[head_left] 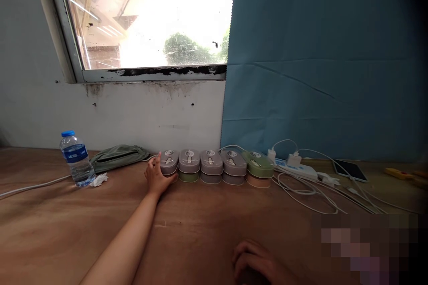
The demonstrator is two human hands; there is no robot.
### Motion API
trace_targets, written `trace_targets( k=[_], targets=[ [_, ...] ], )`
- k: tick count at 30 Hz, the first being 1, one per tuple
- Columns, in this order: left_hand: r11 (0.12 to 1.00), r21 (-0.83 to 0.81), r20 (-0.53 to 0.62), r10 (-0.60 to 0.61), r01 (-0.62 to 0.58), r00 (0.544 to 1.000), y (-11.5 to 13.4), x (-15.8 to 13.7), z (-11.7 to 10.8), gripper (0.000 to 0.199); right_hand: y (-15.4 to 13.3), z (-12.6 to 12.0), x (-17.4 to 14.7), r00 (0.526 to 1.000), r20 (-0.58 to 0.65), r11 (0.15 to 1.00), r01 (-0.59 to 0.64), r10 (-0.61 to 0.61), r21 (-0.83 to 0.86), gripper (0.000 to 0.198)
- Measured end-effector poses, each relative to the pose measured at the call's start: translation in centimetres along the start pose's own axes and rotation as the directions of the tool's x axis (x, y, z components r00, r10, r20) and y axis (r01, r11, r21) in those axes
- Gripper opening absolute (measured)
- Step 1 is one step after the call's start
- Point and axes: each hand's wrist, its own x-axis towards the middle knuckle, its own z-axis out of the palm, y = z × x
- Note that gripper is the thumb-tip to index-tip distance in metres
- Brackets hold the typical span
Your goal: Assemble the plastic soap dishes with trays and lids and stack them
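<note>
Several oval lunch boxes stand in a row against the wall, each stack two tiers high with a round label and a small utensil-shaped piece on the lid. At the row's left end, my left hand point(158, 178) grips the mauve lunch box point(169, 160), fingers along its left side and thumb across the front; its lower tier is mostly hidden. Beside it is a mauve box over a green tier point(189, 176), and a green box point(259, 164) over an orange-brown tier ends the row. My right hand point(254, 260), blurred, curls low over the table; whatever lies beneath its fingers is dark and unclear.
A water bottle point(77, 160), crumpled tissue point(99, 180) and grey-green pouch point(120, 156) are on the left. To the right lie a power strip point(297, 169) with tangled white cables, a phone point(350, 171) and a yellow object point(398, 173). A pixelated patch covers the lower right.
</note>
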Motion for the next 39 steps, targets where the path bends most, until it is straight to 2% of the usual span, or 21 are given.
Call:
trace_targets(
  k=[3,8,15,20,22,24,27,29,30,32,35,39],
  targets=[
    [1.0,0.028,0.051,0.001,-0.002,0.999,0.0,0.0,-0.1,0.1,-0.3,0.1,-0.1,1.0,-0.006,1.0,-0.025,0.025,-0.011,0.006],
    [1.0,0.0,0.096,0.0,0.0,0.995,-0.6,0.1,0.5,0.101,-0.6,-0.1,-0.2,1.0,0.018,1.0,-0.002,0.003,-0.015,0.01],
    [0.984,-0.175,0.132,0.065,-0.041,0.989,-1.6,0.6,0.8,0.106,-0.4,-0.3,-0.2,1.0,0.019,0.999,0.006,-0.005,-0.037,0.014],
    [0.98,-0.197,0.16,0.041,-0.009,0.986,-1.6,0.6,0.9,0.111,-0.4,-0.3,-0.3,1.0,0.024,0.999,-0.003,0.004,-0.043,0.013],
    [0.982,-0.187,0.1,0.04,-0.021,0.994,-1.6,0.5,0.8,0.111,-0.5,-0.3,-0.3,0.999,0.032,0.999,-0.002,0.004,-0.041,0.013],
    [0.979,-0.186,-0.063,0.077,-0.088,0.995,-1.5,0.4,0.4,0.097,-0.5,-0.3,-0.3,1.0,0.027,0.999,0.014,-0.013,-0.038,0.014],
    [0.954,-0.148,-0.321,0.204,-0.262,0.925,-0.8,-0.3,-0.6,0.064,-0.4,-0.1,-0.3,0.999,0.013,0.998,0.045,-0.044,-0.044,0.015],
    [0.931,-0.113,-0.357,0.288,-0.347,0.889,0.3,-1.5,-1.5,0.045,-0.2,0.1,-0.3,0.998,0.006,0.996,0.065,-0.064,-0.061,0.015],
    [0.925,-0.107,-0.335,0.311,-0.363,0.89,1.1,-2.3,-2.0,0.039,-0.1,0.1,-0.3,0.997,0.003,0.995,0.076,-0.076,-0.071,0.015],
    [0.929,-0.128,-0.242,0.309,-0.346,0.92,2.8,-4.4,-3.0,0.03,0.0,0.2,-0.4,0.995,-0.007,0.991,0.098,-0.099,-0.095,0.014],
    [0.935,-0.201,-0.029,0.292,-0.291,0.956,5.6,-7.7,-4.8,0.027,0.2,0.2,-0.4,0.99,-0.019,0.98,0.134,-0.138,-0.15,0.014],
    [0.962,-0.202,0.25,0.231,-0.182,0.94,8.1,-11.2,-7.2,0.029,0.3,0.1,-0.5,0.989,0.01,0.948,0.146,-0.149,-0.283,0.011]
  ],
)
